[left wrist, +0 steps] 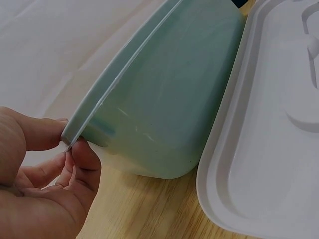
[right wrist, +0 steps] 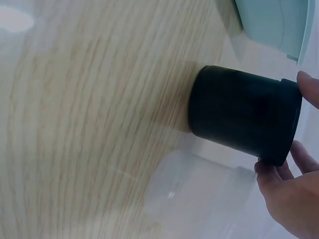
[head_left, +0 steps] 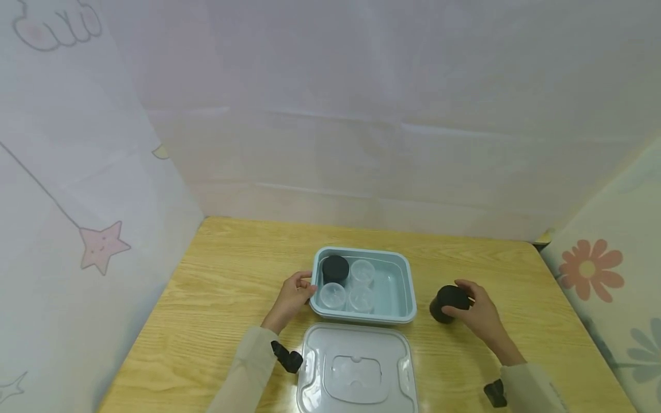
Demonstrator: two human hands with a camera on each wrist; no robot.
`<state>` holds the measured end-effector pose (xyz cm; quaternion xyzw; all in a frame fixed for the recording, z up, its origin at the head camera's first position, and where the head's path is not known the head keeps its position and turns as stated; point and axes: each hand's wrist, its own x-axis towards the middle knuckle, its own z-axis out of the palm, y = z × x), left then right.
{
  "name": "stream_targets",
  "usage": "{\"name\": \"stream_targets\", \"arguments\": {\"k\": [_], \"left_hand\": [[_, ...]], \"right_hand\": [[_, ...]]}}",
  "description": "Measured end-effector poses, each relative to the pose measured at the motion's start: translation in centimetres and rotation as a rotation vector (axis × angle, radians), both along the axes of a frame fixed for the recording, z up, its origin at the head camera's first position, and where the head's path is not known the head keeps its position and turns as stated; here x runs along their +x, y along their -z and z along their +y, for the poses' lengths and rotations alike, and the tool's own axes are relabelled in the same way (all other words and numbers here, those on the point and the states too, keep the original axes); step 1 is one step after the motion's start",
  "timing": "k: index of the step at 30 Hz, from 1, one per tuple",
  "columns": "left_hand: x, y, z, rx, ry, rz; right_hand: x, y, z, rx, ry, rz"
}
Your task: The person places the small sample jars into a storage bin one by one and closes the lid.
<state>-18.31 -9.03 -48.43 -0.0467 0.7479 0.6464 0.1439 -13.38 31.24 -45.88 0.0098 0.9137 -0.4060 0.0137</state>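
A pale blue tub (head_left: 397, 287) stands mid-table with one black cup (head_left: 335, 268) and three clear cups (head_left: 361, 272) inside. My left hand (head_left: 295, 293) pinches the tub's left rim; the left wrist view shows the thumb and fingers (left wrist: 79, 154) on either side of the tub (left wrist: 164, 104) edge. To the right of the tub, my right hand (head_left: 477, 312) grips a second black cup (head_left: 448, 303) by its top rim, the cup standing on the wood. In the right wrist view, fingertips (right wrist: 309, 87) hold the black cup (right wrist: 239, 112) at its rim.
A clear plastic lid (head_left: 356, 370) lies flat just in front of the tub, near the table's front edge. The wooden table (head_left: 227, 275) is enclosed by white fabric walls behind and on both sides. The lid (left wrist: 269, 134) lies close to the tub.
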Motion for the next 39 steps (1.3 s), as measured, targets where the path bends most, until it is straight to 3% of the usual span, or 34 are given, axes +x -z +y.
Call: {"name": "stream_targets", "arguments": {"k": [11, 19, 39], "left_hand": [[0.2, 0.0, 0.0, -0.006, 0.007, 0.018], [0.2, -0.1, 0.0, -0.020, 0.001, 0.009], [0.1, 0.0, 0.1, -0.009, -0.001, 0.004]], "right_hand": [[0.2, 0.8, -1.4, -0.002, 0.007, -0.071], [-0.2, 0.5, -1.4, 0.016, -0.006, -0.061], [-3.0, -5.5, -3.1, 0.039, -0.076, 0.016]]}}
